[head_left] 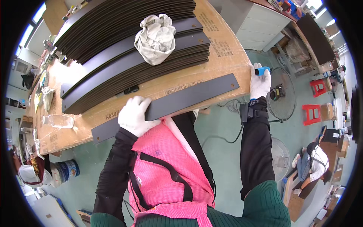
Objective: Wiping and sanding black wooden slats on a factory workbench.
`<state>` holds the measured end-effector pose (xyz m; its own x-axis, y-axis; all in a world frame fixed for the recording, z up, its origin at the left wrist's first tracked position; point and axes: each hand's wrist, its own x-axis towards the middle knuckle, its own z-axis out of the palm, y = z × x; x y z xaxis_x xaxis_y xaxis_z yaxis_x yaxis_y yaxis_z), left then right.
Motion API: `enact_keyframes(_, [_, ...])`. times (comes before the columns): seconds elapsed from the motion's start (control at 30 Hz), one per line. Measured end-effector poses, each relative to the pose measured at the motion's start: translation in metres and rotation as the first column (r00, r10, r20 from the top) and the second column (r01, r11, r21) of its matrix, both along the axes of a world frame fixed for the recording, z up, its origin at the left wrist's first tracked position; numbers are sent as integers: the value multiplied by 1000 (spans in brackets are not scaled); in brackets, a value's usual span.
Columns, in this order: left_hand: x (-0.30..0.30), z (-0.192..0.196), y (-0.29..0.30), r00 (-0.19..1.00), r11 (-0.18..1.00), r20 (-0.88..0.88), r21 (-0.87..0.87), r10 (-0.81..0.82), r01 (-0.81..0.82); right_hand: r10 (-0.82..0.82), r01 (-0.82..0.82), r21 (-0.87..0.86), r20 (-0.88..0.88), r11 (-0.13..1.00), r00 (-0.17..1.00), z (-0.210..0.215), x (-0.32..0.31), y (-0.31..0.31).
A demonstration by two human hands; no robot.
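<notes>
A long, narrow dark grey board (193, 95) lies along the near edge of the table, with a small hole close to each end. My left hand (135, 116), in a white glove, grips it left of its middle, fingers bent over its top and thumb pointing right. Past the board's right end, beside the table edge, my gloved right hand (260, 84) holds a small blue block (261, 70) in its fingers. Beyond the board are stacked dark boards (140, 68) of the same kind, with a crumpled whitish cloth (155, 39) on top.
The cardboard-covered table (227, 56) carries a clear plastic bottle (58, 121) at left. A floor fan (281, 94), cables and red stools (312, 114) stand to the right. Another person (317, 162) works at the lower right. A blue bucket (68, 169) stands at lower left.
</notes>
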<state>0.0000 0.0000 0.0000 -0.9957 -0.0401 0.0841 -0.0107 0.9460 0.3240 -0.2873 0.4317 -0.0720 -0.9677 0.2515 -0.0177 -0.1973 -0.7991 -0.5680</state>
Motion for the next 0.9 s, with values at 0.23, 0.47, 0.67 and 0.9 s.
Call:
enact_keyframes(0.23, [16, 49, -7, 978, 999, -207, -47, -24, 15, 41, -41, 0, -53, 999, 998, -17, -11, -22])
enact_keyframes(0.47, [-29, 186, -32, 861, 971, -508, -212, -11, -112, -20, 22, 101, -22, 995, 1000, -24, -9, -9])
enact_keyframes(0.67, [-148, 228, -121, 942, 950, -309, -234, 128, -206, -11, 18, 192, -38, 981, 999, -20, -4, -17])
enact_keyframes(0.9, [-227, 196, -173, 998, 992, 55, -118, 43, -36, -28, 36, 328, -28, 944, 999, -10, 9, -16])
